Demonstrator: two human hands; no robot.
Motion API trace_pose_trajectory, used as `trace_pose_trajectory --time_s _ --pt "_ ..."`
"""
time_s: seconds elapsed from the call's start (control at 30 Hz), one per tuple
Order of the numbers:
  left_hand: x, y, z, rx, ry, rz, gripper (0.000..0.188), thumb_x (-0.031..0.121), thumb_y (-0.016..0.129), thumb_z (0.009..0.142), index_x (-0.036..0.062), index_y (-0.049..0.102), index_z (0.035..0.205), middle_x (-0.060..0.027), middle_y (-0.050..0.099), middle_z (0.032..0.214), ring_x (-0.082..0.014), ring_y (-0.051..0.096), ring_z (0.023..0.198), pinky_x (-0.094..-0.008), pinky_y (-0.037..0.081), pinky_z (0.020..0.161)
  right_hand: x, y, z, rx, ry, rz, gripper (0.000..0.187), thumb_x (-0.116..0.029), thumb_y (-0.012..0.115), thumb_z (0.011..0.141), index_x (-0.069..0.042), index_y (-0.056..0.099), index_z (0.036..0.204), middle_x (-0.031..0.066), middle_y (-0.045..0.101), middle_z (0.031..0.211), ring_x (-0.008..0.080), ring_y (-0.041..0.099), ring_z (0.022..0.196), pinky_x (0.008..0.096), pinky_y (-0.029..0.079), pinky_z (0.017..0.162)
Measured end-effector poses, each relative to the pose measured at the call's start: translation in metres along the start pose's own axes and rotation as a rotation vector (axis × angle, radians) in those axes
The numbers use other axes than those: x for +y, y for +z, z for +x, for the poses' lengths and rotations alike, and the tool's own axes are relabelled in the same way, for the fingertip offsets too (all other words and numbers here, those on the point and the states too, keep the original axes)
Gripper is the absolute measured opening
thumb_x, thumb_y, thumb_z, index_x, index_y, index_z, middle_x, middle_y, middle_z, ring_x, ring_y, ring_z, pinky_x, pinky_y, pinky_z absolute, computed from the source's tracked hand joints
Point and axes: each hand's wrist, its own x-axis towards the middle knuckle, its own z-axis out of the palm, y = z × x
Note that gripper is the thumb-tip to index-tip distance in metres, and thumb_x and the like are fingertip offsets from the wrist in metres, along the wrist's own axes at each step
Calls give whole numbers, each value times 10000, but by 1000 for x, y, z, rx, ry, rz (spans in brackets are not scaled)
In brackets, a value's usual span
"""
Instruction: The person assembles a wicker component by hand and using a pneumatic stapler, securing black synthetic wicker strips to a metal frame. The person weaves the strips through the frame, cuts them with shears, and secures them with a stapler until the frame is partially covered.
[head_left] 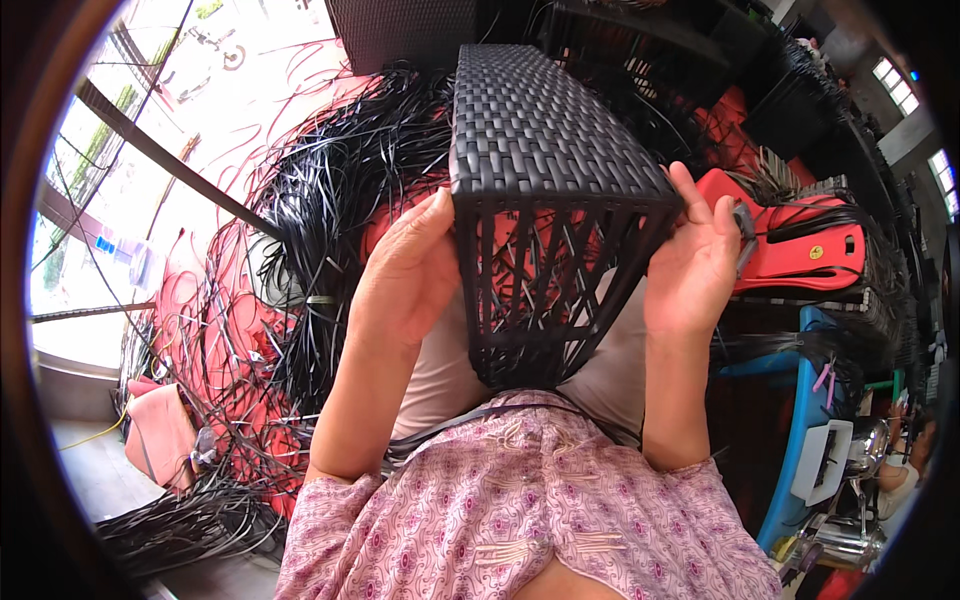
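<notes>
black woven frame [550,125]: located at the centre, in front of the seated person's torso, between the two hands. one face is closely woven; the face toward the wearer is open latticework, with a narrower lower end between pale trouser legs [437,375].

surroundings, by descending size. red sheeting [190,290] covers the floor at left, strewn with loose strips. heap of black strips [335,165] lies on it, left of and beyond the frame. patterned pink shirt [480,500] on the wearer. blue tub [778,490] at right; above it, a red plastic seat [800,265] with black strips beside it.

hands. left hand [412,275]: thumb raised against the frame's near left corner; fingers mostly hidden, so i can't say how firmly they close. right hand [695,270]: palm unfolded, fingers loosely spread, fingertips by the frame's right edge.

smaller items: pink cloth item [160,435], lower left; white tray [825,465] by the tub; round yellow badge [816,252] on the seat.
</notes>
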Motion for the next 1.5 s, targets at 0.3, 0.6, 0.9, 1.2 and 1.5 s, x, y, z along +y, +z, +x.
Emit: trace_pose_trajectory --time_s 0.3,0.6,0.9,1.2,1.5 --pt "-8 -7 5 98 -3 57 401 341 501 1023 -1 594 1212 -123 665 1166 -244 634 1026 -415 489 928 6 -22 2 -45 -43 95 586 -445 494 991 57 555 1288 129 626 1197 221 561 1146 356 389 1050" --pt "-27 11 -8 161 133 439 314 24 579 955 -6 550 1266 -39 644 1153 -81 581 1054 -220 436 942 24 -49 -22 53 -183 -290 386 -84 658 925 62 562 1269 82 671 1125 127 637 992 272 485 934" --pt "-70 -8 -43 385 355 1077 539 110 780 796 2 529 1261 -81 621 1111 -169 625 965 -314 496 869 43 -104 -53 59 -48 -510 355 -42 684 892 45 594 1224 85 641 1143 136 602 1058 265 471 952" --pt "-44 18 -27 566 642 1073 297 106 780 821 45 604 1052 -31 586 918 -89 572 753 -233 477 698 20 -91 -53 31 -446 -657 249 -82 679 907 25 629 1127 55 628 1080 111 579 1001 266 464 905" --pt "-26 28 -20 514 538 764 170 44 687 906 39 616 1060 19 618 855 -27 563 747 -175 469 683 -6 20 -45 -396 -962 -953 290 -120 782 781 -31 642 1019 109 624 967 250 598 888 350 472 807"
